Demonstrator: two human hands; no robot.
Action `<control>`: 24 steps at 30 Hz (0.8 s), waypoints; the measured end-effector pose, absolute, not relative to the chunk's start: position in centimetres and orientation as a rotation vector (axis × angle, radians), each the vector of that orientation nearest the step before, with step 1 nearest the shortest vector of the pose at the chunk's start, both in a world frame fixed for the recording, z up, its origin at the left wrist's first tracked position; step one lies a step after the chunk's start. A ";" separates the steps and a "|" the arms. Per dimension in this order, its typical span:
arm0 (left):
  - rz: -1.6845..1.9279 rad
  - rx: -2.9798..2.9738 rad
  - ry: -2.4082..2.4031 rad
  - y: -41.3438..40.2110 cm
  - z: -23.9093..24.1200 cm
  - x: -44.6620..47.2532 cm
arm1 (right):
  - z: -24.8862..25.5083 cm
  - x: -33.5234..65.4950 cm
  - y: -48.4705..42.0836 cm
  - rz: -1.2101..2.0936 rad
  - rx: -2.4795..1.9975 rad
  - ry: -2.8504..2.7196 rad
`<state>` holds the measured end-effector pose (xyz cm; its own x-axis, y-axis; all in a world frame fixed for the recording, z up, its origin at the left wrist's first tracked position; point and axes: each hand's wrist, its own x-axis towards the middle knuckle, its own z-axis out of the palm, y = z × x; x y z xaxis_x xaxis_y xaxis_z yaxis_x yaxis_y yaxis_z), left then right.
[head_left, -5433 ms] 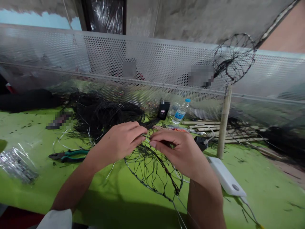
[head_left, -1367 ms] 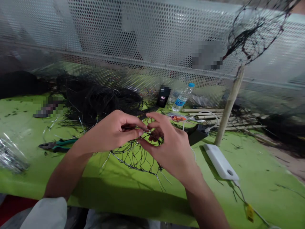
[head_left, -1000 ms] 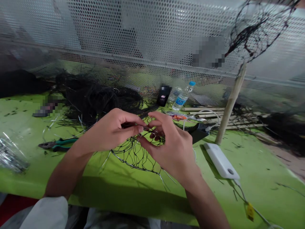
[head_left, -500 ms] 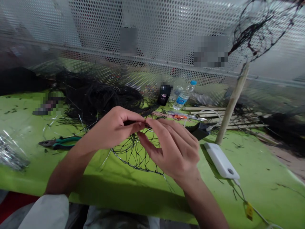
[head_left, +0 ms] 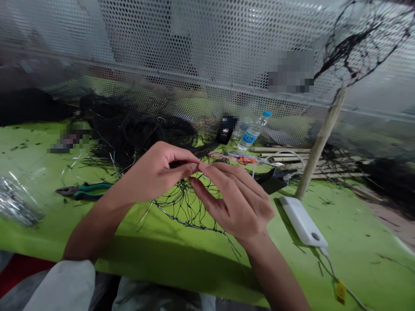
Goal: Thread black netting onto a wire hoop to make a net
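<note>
A: Pls tell, where is the net rel. to yr hands?

B: The black net (head_left: 184, 201) is just below my fingertips, on my side, approx. betw. my left hand (head_left: 158, 175) & my right hand (head_left: 238, 205). Its wire rim (head_left: 183, 222) slants from near my L wrist toward me & to the R; the loose wire ends (head_left: 234, 247) are nearer to my R hand.

A: And the hands, how are they?

B: L thumb & index are pinched, w/ the far part of the net betw. them, I think. R index tip meets L fingertips; R thumb is apart, gap narrow. If R grips a strand, I can't tell.

A: What is unclear?

B: The exact pinch pt. is hidden by fingers. R hand covers some mesh. Whether the net touches the bench (head_left: 363, 268), hard to say.
</note>
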<state>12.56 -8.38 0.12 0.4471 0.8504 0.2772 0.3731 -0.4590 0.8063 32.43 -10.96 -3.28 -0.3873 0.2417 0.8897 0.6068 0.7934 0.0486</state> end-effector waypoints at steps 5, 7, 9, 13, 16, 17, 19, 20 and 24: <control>0.961 2.044 1.035 -8.2 -0.1 12.5 | -3.4 32.4 -10.5 -0.415 -0.742 -1.995; 0.986 2.035 1.015 -8.2 -0.1 12.5 | -3.5 32.2 -10.4 -0.435 -0.806 -1.957; 1.000 2.025 0.987 -8.1 -0.2 12.6 | -3.6 32.1 -10.4 -0.448 -0.821 -1.916; 1.004 2.041 0.979 -8.1 -0.2 12.7 | -4.0 31.9 -10.2 -0.484 -0.756 -1.904; 1.003 2.042 1.001 -8.1 -0.1 12.7 | -4.5 31.9 -10.0 -0.511 -0.686 -1.912; 1.000 2.034 1.008 -8.1 -0.1 12.7 | -4.7 31.9 -9.9 -0.513 -0.668 -1.909; 0.996 2.015 1.022 -8.1 -0.1 12.7 | -5.0 31.9 -9.8 -0.510 -0.644 -1.897; 0.995 2.005 1.024 -8.1 -0.1 12.7 | -5.1 31.9 -9.7 -0.504 -0.637 -1.893; 1.000 1.983 1.017 -8.2 -0.1 12.9 | -5.2 31.9 -9.7 -0.508 -0.616 -1.874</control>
<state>12.88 -8.23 -0.14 0.3980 0.8603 0.3185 0.3333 -0.4591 0.8235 31.93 -9.73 -5.21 -0.3171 0.1801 0.9311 0.6260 0.7773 0.0629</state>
